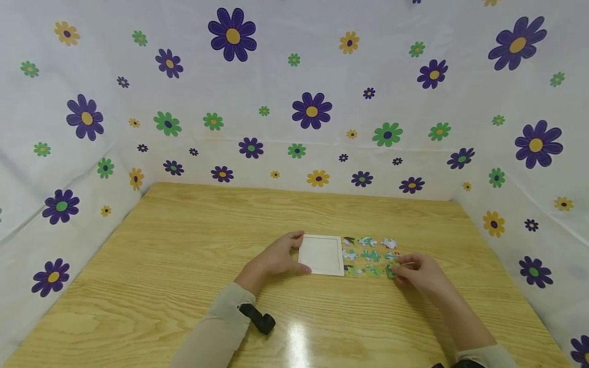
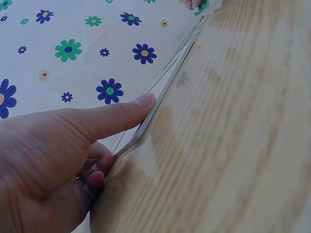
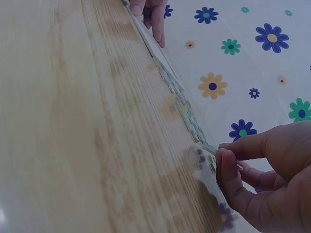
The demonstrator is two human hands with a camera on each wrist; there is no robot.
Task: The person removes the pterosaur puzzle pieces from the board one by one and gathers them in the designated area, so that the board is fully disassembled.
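Note:
A square, pale wooden puzzle tray [image 1: 320,255] with a raised rim lies flat on the table. My left hand [image 1: 278,254] grips its left side, the thumb [image 2: 145,101] along the near edge and the other fingers at the far left. Right of the tray, several jigsaw pieces [image 1: 369,255] in green, white and blue lie in three loose rows. At the near right corner of these rows, my right hand [image 1: 421,273] pinches a green puzzle piece [image 1: 390,271] between thumb and fingers. In the right wrist view that piece [image 3: 211,148] is mostly covered by the fingertips.
The wood-grain table [image 1: 207,220] spreads out around the tray and pieces. A white cloth [image 1: 267,82] printed with flowers hangs behind the table and along both sides. A black strap [image 1: 259,319] is on the left sleeve.

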